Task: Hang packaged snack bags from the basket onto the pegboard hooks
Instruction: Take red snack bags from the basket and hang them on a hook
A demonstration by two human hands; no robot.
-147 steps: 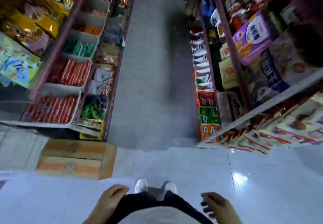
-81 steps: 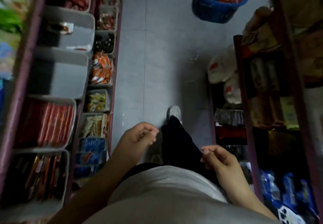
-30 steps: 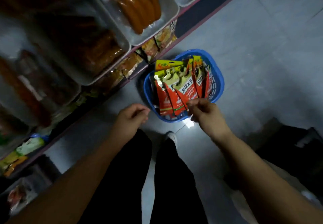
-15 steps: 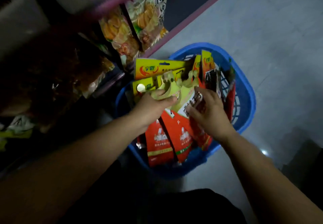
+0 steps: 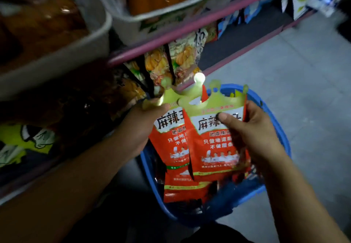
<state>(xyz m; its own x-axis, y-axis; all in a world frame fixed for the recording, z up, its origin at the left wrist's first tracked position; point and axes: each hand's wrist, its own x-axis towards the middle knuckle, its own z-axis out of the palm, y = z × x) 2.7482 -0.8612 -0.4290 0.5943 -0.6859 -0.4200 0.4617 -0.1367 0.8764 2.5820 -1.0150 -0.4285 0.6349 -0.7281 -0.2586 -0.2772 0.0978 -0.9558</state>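
Both hands hold glossy red snack bags above the blue plastic basket (image 5: 281, 176) on the floor. The left hand (image 5: 136, 128) pinches the yellow crown-shaped header of the rear bag (image 5: 171, 144), while the right hand (image 5: 252, 128) grips the front bag (image 5: 214, 147), thumb pressed over its white label reading 麻辣王子. Smaller white lines beneath the thumb begin 只做地道. More red packets sit in the basket under the grip. To the left of the hands, a shelf (image 5: 171, 34) with a maroon rail carries pale tubs.

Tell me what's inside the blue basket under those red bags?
The blue basket shows dim red packets low down. The two held red bags and both hands cover the rest.
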